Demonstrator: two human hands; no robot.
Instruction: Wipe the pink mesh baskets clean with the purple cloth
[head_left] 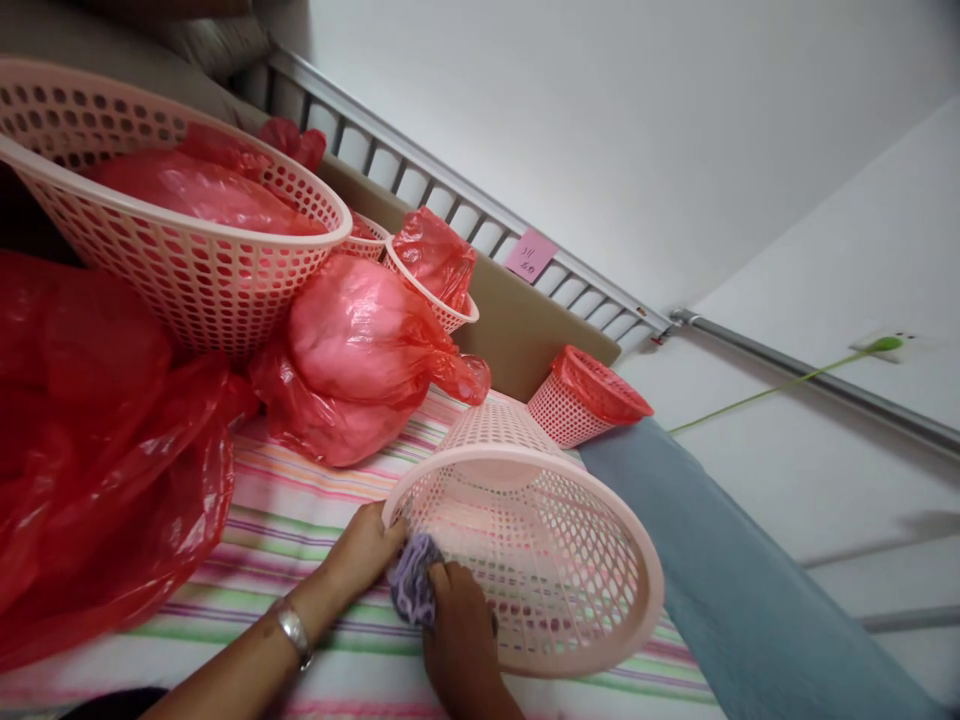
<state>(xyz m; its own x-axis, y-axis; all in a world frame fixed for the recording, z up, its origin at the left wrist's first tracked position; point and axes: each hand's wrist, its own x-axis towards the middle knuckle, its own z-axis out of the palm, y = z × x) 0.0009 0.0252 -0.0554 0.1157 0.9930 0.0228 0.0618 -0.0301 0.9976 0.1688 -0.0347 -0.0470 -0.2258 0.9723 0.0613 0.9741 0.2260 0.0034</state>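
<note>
Left hand: the left hand (366, 548) grasps the rim of the near basket (566, 545) at its left side; some of its fingers are hidden by the rim.
Right hand: the right hand (461, 625) has its fingers closed on the cloth (414, 582); part of the cloth is covered by them, and how firmly it presses on the basket cannot be told.
Near basket: lies on its side on the striped sheet (300, 520), mouth towards the person.
Baskets: five in view, counting the near one; the big basket (225, 285) is cut off at the left edge, and the small basket (365, 240) behind it is mostly hidden.
Bags: two on the sheet, a knotted bag (360, 350) and a large bag (97, 450) cut off at the left; more red plastic shows in the other four baskets, contents unclear.
Note: one pink note (531, 256), its writing too small to read.
Bracelet: one bracelet (294, 633), on the left wrist.
</note>
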